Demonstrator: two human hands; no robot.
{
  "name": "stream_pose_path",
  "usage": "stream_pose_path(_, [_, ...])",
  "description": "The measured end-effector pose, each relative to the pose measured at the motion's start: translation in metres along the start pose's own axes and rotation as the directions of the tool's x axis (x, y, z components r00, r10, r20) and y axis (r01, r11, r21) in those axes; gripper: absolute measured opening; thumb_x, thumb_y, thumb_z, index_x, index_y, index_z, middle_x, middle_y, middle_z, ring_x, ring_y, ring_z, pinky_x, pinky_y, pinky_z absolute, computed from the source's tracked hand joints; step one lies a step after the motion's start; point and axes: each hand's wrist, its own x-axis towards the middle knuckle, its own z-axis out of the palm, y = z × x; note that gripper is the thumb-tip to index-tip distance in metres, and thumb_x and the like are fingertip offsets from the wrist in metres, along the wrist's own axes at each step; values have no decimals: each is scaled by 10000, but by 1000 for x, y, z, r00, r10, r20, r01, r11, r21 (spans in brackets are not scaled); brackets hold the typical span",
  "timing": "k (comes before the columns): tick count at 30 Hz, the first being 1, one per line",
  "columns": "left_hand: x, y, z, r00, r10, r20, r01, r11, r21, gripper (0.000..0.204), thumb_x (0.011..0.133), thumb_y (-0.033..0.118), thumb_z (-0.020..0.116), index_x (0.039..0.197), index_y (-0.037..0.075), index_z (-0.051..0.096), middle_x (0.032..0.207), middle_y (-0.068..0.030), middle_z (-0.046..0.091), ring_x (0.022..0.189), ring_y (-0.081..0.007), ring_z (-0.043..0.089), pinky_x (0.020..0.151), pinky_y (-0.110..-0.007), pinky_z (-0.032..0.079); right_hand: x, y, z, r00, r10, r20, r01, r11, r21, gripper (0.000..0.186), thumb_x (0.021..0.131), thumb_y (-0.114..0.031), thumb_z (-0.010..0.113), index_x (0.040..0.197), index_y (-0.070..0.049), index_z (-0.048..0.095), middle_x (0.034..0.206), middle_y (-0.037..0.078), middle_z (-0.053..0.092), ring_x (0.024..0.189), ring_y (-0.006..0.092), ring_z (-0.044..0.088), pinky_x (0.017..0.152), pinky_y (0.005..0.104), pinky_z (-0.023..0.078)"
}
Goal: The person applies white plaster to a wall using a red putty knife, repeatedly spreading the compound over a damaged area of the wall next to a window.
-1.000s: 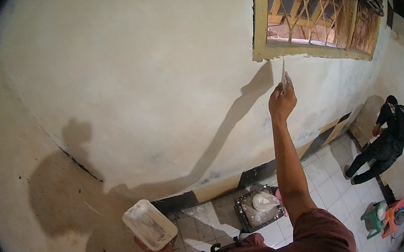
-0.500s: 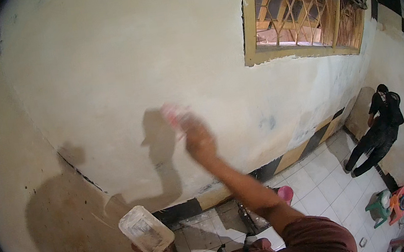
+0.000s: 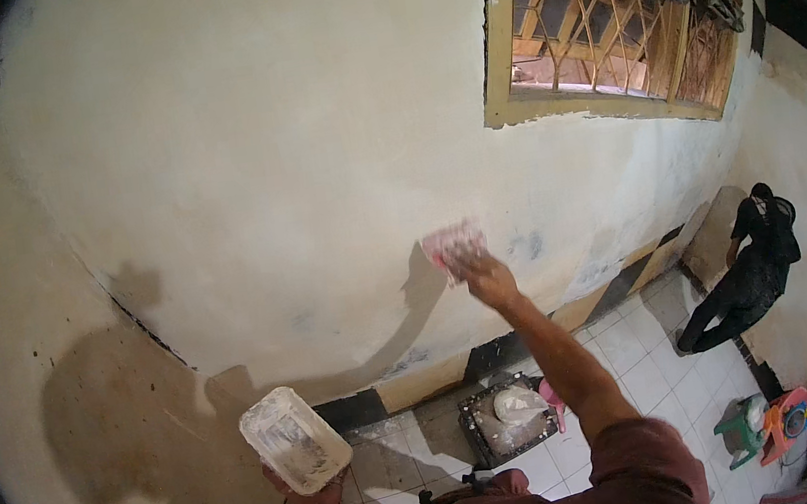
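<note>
My right hand [image 3: 483, 274] grips a pale pink, flat-bladed scraper [image 3: 447, 247], slightly blurred, held at the off-white wall [image 3: 245, 191] below and left of the window; whether the blade touches it is hard to tell. Low on the left, my left hand [image 3: 317, 492] supports a white rectangular plastic container [image 3: 293, 437] from underneath, with pale, dirty residue inside it.
A barred window [image 3: 496, 59] is upper right. A person in black [image 3: 758, 264] bends by the right wall. Below stand a dark crate [image 3: 476, 434] with a white bag, a pink dipper [image 3: 553, 405], green [image 3: 734, 438] and orange [image 3: 778, 433] stools on the tiled floor [image 3: 627, 345].
The scraper in my right hand moved from under the window down and left, then back rightward a little lower on the wall. The person in black is bent further over.
</note>
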Motion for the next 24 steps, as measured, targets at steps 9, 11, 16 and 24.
stream_pose_path(9, [-10,-11,-1,981,64,181,-122,934,335,770,862,640,526,1450,179,341,1424,-87,438,1255,-324,482,1018,-548,427,205,26,-155,879,25,-476,-48,998,-35,557,779,5,599,1283,-231,622,1279,41,622,1188,279,584,928,395,530])
stream_pose_path(11, [-6,-13,-5,959,-80,271,98,994,-55,814,839,638,556,1467,178,317,1452,-92,419,1282,-339,453,1050,-552,395,238,28,-169,862,-21,-506,-6,999,-51,542,790,-14,601,1285,-234,619,1273,29,623,1175,288,588,894,391,545])
stream_pose_path(16, [-5,-19,-13,989,-146,16,147,987,-61,773,827,702,525,1430,232,413,1408,-43,477,1249,-336,488,941,-631,450,136,22,-44,973,145,-179,-147,989,1,513,840,-85,595,1340,-195,565,1373,88,554,1283,323,499,1027,406,453])
stream_pose_path(24, [-5,-22,10,987,-100,129,117,984,-136,744,830,673,546,1410,219,443,1383,-51,509,1249,-337,499,949,-625,452,-33,-31,-20,828,505,-243,-468,862,197,533,793,95,499,1293,-64,587,1230,172,634,1124,342,617,1005,409,470])
